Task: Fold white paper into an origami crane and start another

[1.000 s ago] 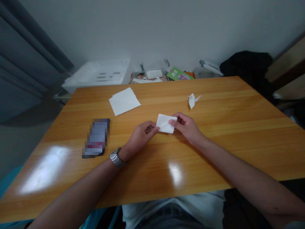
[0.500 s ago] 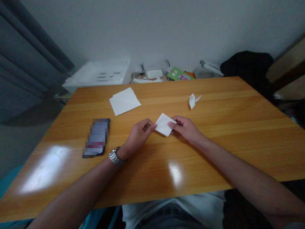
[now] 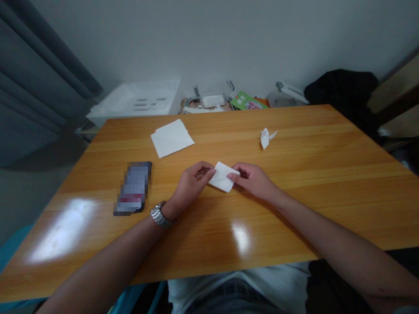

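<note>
A small folded white paper point(image 3: 221, 176) sits just above the wooden table point(image 3: 294, 196) between both my hands. My left hand point(image 3: 190, 186), with a metal watch at the wrist, pinches the paper's left edge. My right hand point(image 3: 253, 179) pinches its right edge with thumb and fingers closed. A finished white paper crane point(image 3: 266, 138) stands further back to the right. A stack of white paper sheets point(image 3: 171, 138) lies at the back left.
A dark phone point(image 3: 133, 188) lies on the table to the left of my hands. Behind the table are a white plastic box point(image 3: 137, 101), cables, a green packet point(image 3: 246, 101) and a black bag point(image 3: 340, 89). A grey curtain hangs at the left.
The folded paper has turned and come lower and slightly left, nearer the table. Both hands moved closer together around it.
</note>
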### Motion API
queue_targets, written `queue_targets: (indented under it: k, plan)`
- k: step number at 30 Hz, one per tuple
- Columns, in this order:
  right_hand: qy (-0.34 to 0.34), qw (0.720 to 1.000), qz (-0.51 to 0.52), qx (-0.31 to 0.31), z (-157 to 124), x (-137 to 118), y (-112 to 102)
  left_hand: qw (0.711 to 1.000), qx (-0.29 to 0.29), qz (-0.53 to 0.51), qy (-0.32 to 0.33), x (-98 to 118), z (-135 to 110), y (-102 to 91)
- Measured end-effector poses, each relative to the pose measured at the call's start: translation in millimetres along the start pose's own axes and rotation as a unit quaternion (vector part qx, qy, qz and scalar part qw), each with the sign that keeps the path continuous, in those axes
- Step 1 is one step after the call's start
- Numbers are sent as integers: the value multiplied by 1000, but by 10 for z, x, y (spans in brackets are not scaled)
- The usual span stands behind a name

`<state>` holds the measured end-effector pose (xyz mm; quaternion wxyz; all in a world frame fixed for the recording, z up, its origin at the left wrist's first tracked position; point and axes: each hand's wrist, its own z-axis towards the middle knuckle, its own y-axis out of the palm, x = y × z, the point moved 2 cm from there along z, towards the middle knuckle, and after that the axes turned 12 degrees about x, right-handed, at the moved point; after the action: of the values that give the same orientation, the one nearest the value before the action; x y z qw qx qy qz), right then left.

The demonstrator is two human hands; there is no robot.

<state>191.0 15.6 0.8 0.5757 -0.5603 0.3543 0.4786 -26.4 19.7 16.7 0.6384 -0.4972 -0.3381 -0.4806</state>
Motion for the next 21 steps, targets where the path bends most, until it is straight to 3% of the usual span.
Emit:
queue_targets:
  k: [21]
  plan:
    - [-3,997,-57,-52,-54,-99,14,1000,7,0,-17,-18,-21,24]
